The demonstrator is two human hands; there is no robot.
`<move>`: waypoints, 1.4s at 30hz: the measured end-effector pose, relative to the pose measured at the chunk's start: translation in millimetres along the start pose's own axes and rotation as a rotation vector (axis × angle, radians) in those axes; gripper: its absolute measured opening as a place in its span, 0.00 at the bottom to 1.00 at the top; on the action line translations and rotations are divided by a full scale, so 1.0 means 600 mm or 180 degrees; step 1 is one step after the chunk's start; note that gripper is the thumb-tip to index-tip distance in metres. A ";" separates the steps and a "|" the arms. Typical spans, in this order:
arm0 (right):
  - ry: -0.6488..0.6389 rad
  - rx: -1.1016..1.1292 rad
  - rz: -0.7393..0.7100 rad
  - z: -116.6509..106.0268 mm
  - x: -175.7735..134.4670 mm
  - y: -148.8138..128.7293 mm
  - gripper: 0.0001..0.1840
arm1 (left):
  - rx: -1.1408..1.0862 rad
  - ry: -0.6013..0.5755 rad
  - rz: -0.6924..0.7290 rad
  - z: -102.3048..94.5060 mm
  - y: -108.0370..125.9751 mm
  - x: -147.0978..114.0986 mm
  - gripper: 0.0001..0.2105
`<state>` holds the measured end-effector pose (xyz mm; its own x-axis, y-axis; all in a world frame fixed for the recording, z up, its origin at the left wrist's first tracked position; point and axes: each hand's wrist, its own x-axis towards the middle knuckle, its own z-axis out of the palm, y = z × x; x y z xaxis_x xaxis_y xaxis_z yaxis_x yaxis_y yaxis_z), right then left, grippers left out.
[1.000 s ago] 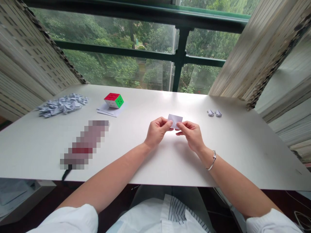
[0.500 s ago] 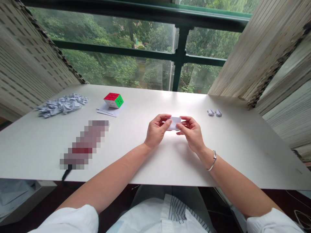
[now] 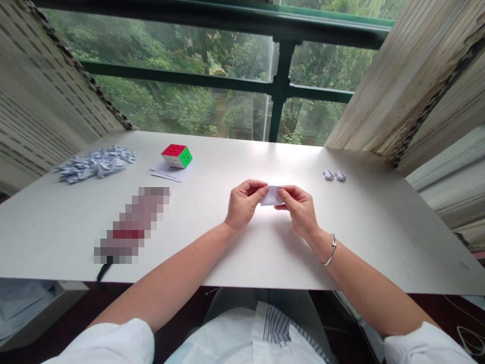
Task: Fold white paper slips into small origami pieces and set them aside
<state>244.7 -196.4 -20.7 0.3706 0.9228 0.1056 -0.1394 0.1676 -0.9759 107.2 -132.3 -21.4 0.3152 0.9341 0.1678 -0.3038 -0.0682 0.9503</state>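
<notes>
A small white piece of paper (image 3: 272,196) is held between my two hands, above the middle of the white table (image 3: 242,253). My left hand (image 3: 246,202) pinches its upper left part between thumb and fingers. On the other side, my right hand (image 3: 299,206) grips the upper right part, thumb on the near face. The fingers behind the paper are partly hidden. Whether the paper is folded over is too small to tell.
Two small folded paper pieces (image 3: 334,175) lie to the right. A heap of folded paper pieces (image 3: 96,164) is at the far left. A puzzle cube (image 3: 177,156) rests on paper sheets (image 3: 182,175). Nearer lies a blurred-out object (image 3: 132,225) with a black strap (image 3: 103,272).
Both thumbs have shifted toward the paper's top edge, and more of its face now shows, slightly tilted. The things on the table have not moved.
</notes>
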 end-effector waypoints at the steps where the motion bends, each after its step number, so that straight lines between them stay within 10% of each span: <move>1: -0.0003 -0.0015 -0.0010 0.000 0.000 0.001 0.18 | 0.0028 0.0008 -0.0026 0.000 0.001 0.000 0.12; 19: -0.0327 -0.0136 0.0295 -0.004 0.003 -0.003 0.20 | 0.0206 0.0188 0.0041 -0.010 0.003 0.011 0.13; 29: -0.0263 -0.0377 -0.0082 -0.008 0.004 0.013 0.18 | 0.0163 -0.0657 -0.0686 -0.006 0.012 -0.001 0.19; 42: -0.0128 -0.1234 -0.0536 -0.009 0.000 0.011 0.15 | -0.0065 -0.0726 -0.0705 -0.001 0.022 -0.003 0.26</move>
<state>248.9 -197.0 -28.0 0.3213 0.9078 0.2697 0.2787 0.1815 -0.9431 102.0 -134.5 -9.2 0.5685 0.8226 0.0139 -0.2223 0.1373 0.9653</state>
